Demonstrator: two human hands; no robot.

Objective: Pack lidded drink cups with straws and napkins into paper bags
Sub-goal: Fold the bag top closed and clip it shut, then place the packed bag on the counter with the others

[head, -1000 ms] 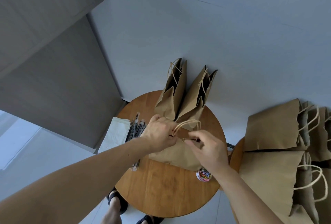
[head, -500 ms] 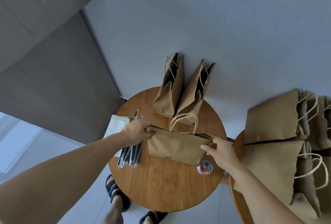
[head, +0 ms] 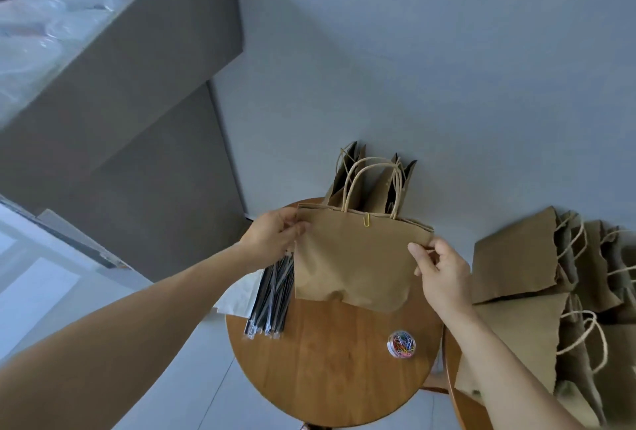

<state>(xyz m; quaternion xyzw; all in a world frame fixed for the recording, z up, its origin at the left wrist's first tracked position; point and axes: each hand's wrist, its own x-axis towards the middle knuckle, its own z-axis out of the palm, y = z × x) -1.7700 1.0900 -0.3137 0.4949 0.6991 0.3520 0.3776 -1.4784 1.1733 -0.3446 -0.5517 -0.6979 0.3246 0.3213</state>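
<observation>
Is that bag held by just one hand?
No, the left hand and the right hand each pinch an upper corner of the bag.

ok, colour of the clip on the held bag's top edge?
Yellow paper clip on the brown bag; head view.

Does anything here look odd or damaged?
Slightly. The held paper bag has a crumpled, dented bottom edge, and a yellow paper clip sits on its top rim. The white napkins overhang the round table.
</observation>
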